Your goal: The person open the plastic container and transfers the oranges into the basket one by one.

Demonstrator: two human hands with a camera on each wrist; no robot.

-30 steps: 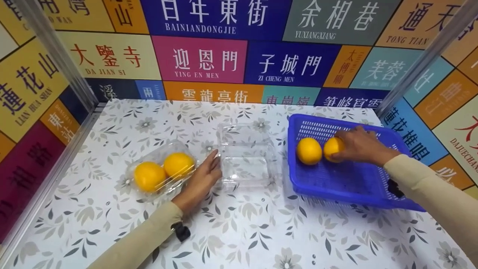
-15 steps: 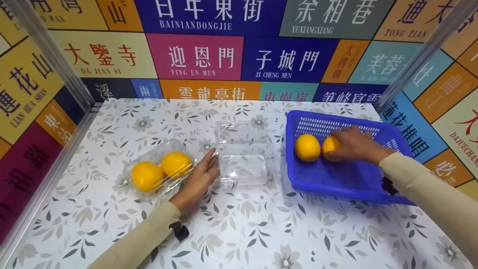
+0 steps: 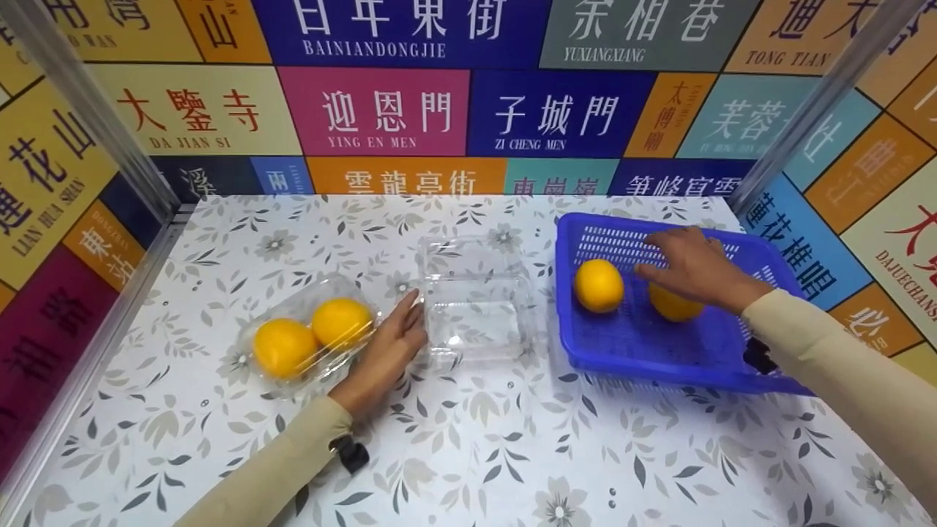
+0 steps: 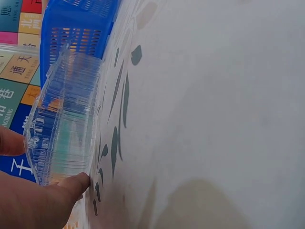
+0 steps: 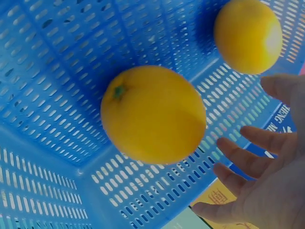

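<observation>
My right hand (image 3: 695, 267) hovers over the blue basket with fingers spread. Beneath it, partly hidden in the head view, lies one orange (image 3: 676, 303); the right wrist view shows this orange (image 5: 152, 114) apart from the fingertips (image 5: 226, 143). A second orange (image 3: 599, 285) lies at the basket's left side. My left hand (image 3: 384, 359) rests beside an open clear plastic clamshell box (image 3: 476, 326), its fairly straight fingers at the box's left side. In the left wrist view, one fingertip (image 4: 82, 180) sits at the box's lower edge by the tabletop.
Left of my left hand, another clear plastic box (image 3: 300, 307) holds two oranges (image 3: 284, 348). The blue basket (image 3: 644, 372) stands at the right on the flower-patterned tabletop (image 3: 468, 454). Panels with printed place names (image 3: 373, 110) enclose the back and sides.
My right hand has let go of the orange and risen slightly, its fingers spreading. That orange has shifted right, away from the other one. The left hand stays by the box.
</observation>
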